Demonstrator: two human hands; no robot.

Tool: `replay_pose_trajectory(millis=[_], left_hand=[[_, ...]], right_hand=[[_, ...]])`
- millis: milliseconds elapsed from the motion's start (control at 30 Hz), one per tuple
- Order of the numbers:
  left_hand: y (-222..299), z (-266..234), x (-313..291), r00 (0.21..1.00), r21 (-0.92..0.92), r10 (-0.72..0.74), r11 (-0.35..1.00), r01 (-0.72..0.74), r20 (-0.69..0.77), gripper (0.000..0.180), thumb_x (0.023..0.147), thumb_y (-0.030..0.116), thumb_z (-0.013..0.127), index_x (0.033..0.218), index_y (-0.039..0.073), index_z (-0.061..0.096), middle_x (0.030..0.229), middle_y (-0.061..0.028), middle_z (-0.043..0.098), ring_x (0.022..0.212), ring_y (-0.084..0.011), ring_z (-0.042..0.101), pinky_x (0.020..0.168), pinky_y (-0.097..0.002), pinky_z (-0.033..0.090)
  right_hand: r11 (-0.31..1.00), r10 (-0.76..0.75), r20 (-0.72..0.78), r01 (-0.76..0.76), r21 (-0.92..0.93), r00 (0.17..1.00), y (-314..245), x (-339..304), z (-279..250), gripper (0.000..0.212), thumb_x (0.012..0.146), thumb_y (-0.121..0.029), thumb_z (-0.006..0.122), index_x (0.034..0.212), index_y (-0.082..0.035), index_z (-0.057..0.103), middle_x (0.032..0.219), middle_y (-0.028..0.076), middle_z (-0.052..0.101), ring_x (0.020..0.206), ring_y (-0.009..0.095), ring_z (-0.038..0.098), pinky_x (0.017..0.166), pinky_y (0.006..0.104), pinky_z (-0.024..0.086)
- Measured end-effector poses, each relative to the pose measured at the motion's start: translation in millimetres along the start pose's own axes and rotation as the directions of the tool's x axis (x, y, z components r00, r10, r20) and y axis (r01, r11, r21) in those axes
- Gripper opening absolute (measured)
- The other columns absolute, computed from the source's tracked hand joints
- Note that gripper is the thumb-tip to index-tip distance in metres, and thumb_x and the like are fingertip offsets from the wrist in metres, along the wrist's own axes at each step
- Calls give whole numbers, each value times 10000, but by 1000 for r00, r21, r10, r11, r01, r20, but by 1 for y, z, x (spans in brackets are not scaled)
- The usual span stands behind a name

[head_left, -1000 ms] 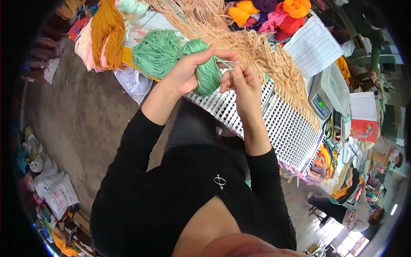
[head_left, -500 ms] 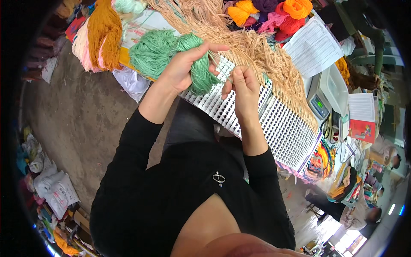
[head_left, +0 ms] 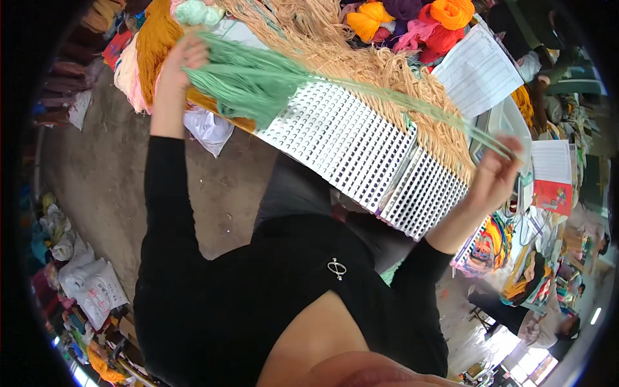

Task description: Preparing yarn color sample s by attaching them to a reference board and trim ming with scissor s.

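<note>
My left hand (head_left: pixel 178 64), at the table's far left, is closed round one end of a green yarn hank (head_left: pixel 248 80). Far to the right, my right hand (head_left: pixel 495 175) pinches a few thin green strands drawn out of that hank; its fingers are slightly blurred. The strands run taut over the beige yarn (head_left: pixel 380 74). Below them lies a white board (head_left: pixel 342 132) with rows of dark holes. Beige tufts hang along the board's far edge, and the hank's loose end overlaps its left part.
Mustard yarn (head_left: pixel 161 29) hangs beyond my left hand. Orange, red and purple skeins (head_left: pixel 429 29) lie at the back. To the right are a printed sheet (head_left: pixel 478 71), a scale partly behind my right hand, and a red booklet (head_left: pixel 553 195). Other people sit at far right.
My hands have moved wide apart, left hand to the left and right hand to the right. The bundled green hank is now stretched out, with strands pulled long across the board.
</note>
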State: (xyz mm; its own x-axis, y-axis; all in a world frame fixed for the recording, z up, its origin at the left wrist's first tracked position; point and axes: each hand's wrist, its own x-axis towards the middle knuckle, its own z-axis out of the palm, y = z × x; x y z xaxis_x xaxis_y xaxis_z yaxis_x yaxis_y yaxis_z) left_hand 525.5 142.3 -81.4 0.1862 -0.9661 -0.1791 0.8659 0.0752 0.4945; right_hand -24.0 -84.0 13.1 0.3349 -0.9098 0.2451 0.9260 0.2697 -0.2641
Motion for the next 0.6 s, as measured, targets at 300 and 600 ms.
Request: replay_pose_trajectory(millis=[300, 600], left_hand=[[197, 14, -26, 484, 454, 865, 487, -746, -133, 346, 940, 252, 430, 1192, 27, 505, 1047, -70, 593, 932, -206, 580, 832, -347, 481], [-88, 79, 32, 960, 663, 207, 748, -30, -190, 308, 887, 314, 556, 1037, 57, 636, 927, -45, 579, 719, -132, 565, 554, -253, 492]], right_hand=[[194, -851, 78, 448, -873, 520, -178, -34, 27, 262, 894, -129, 508, 654, -132, 404, 580, -33, 307, 468, 68, 265, 413, 202, 193], [8, 340, -72, -79, -997, 938, 185, -2, -53, 202, 855, -61, 559, 1039, -4, 500, 770, 80, 618, 699, 119, 584, 632, 245, 462]])
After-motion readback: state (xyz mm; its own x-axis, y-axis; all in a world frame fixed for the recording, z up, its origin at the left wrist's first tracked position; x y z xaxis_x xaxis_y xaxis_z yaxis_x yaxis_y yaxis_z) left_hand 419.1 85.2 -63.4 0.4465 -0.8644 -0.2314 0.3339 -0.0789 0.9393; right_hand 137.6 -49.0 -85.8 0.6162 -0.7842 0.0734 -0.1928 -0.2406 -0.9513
